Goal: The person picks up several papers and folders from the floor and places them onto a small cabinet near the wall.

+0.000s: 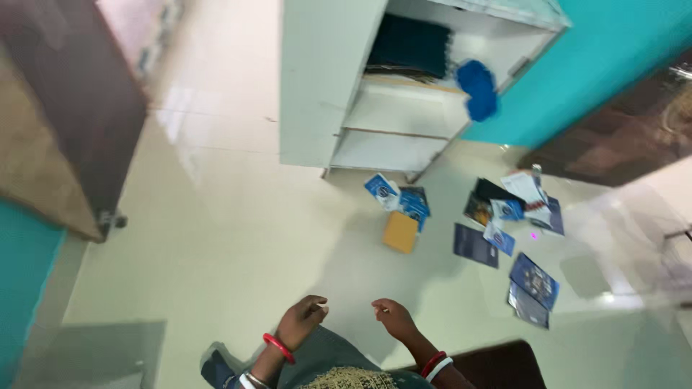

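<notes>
So the biggest thing here is the white shelf unit (339, 86) standing on the pale tiled floor (238, 238), and I'll place everything else off it. On its upper shelf there's a dark folded cloth (411, 45), with a blue bundle (478, 88) hanging off the shelf's right edge. Just in front of the unit's foot lie a few blue booklets (404, 198) and a plain tan packet (401, 232) touching them. Further right of the unit there's a looser scatter of dark blue and white leaflets (512, 209), trailing away to two blue covers (533, 288).

Well in front of the unit, both hands are up and empty-ish: left hand (301, 322) loosely curled, maybe pinching something tiny, can't tell. Right hand (393, 317) is curled too, holding nothing. Looks like a pause between pickups; reaching the booklets would mean stepping closer and bending down.
</notes>
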